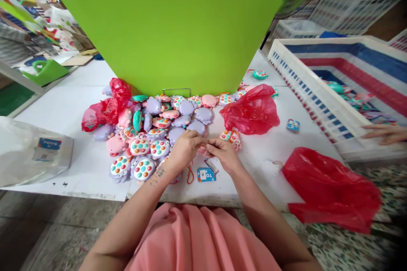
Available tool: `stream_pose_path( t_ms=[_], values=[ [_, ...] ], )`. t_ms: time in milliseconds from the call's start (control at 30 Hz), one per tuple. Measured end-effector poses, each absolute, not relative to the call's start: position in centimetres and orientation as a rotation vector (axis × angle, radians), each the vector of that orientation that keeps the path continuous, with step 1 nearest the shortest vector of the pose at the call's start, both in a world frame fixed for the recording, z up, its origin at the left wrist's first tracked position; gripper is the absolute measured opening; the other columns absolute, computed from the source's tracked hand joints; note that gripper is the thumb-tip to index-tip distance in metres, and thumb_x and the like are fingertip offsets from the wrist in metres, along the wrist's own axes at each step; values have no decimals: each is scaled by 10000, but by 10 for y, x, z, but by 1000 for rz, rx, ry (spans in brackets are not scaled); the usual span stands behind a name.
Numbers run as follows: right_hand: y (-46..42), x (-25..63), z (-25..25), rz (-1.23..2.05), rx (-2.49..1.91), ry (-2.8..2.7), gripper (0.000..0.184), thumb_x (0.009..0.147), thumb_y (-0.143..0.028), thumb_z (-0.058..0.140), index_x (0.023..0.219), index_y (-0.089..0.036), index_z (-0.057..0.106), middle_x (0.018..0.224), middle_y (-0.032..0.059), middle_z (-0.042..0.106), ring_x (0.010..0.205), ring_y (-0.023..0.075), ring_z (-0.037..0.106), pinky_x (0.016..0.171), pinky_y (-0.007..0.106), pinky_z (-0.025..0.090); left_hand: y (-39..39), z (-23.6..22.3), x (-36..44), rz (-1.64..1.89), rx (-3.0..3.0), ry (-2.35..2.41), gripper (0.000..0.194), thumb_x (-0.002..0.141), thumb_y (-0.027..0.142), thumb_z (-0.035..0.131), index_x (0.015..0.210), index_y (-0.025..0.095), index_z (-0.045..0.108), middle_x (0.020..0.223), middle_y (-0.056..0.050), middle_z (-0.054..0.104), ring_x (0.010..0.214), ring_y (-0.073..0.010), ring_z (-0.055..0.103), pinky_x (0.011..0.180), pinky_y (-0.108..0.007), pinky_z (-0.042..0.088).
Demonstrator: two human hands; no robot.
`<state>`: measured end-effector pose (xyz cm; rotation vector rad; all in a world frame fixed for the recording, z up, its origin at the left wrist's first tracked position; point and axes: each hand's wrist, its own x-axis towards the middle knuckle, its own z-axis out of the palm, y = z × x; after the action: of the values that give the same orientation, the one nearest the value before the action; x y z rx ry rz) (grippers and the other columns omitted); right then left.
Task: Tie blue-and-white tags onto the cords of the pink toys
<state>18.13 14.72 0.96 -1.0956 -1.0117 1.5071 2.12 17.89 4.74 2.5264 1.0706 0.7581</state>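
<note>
**Item:** small pink plastic toy (203, 151), held above the white bench (79, 156) between both hands; direction and long axis cannot be told, most of it being hidden by fingers. It is pinched by the nearly closed left hand (186, 149) and right hand (224, 154).

**Adjacent:** orange cord (190, 174); blue card tag (206, 174).

**Behind:** heap of lilac and pink pop-button toys (152, 135).

**Right:** red plastic bag (249, 110); white plastic crate (318, 41), holding teal and pink toys, a co-worker's hand (384, 133) being seen at its rim.
</note>
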Motion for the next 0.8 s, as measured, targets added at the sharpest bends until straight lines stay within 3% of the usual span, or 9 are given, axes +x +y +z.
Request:
stream_pose_path(
  t_ms=[300, 433, 567, 700, 800],
  values=[
    [148, 177, 6, 1569, -1116, -991, 319, 683, -457, 701, 810, -182, 601, 622, -17, 638, 515, 102, 559, 490, 218, 426, 166, 46, 17, 937, 2431, 1079, 159, 886, 234, 510, 963, 188, 642, 875, -51, 606, 847, -169, 536, 744, -287, 452],
    [151, 180, 4, 1571, -1122, -976, 307, 684, -456, 699, 773, -189, 578, 603, -32, 618, 497, 96, 541, 456, 206, 405, 141, 32, 8, 655, 2585, 871, 195, 901, 306, 484, 905, 192, 643, 841, -41, 613, 801, -160, 541, 730, -285, 439],
    [153, 180, 2, 1546, -1118, -961, 319, 685, -470, 690, 725, -184, 554, 575, -27, 611, 475, 93, 519, 437, 202, 385, 128, 8, 6, 459, 2695, 910, 206, 886, 294, 513, 1046, 206, 608, 985, -70, 630, 929, -203, 538, 790, -342, 426],
    [153, 178, -1, 1566, -1128, -888, 343, 654, -475, 711, 721, -183, 544, 662, 0, 652, 507, 107, 555, 422, 197, 379, 126, -7, 14, 475, 2692, 957, 180, 875, 267, 530, 1021, 173, 575, 953, -70, 634, 934, -217, 532, 806, -364, 423],
    [153, 177, -3, 1553, -1102, -860, 321, 659, -452, 717, 714, -185, 548, 618, -14, 634, 506, 108, 556, 439, 202, 393, 124, -11, 20, 594, 2581, 997, 138, 866, 258, 546, 966, 165, 563, 927, -62, 626, 885, -194, 543, 796, -336, 438]
  ],
)
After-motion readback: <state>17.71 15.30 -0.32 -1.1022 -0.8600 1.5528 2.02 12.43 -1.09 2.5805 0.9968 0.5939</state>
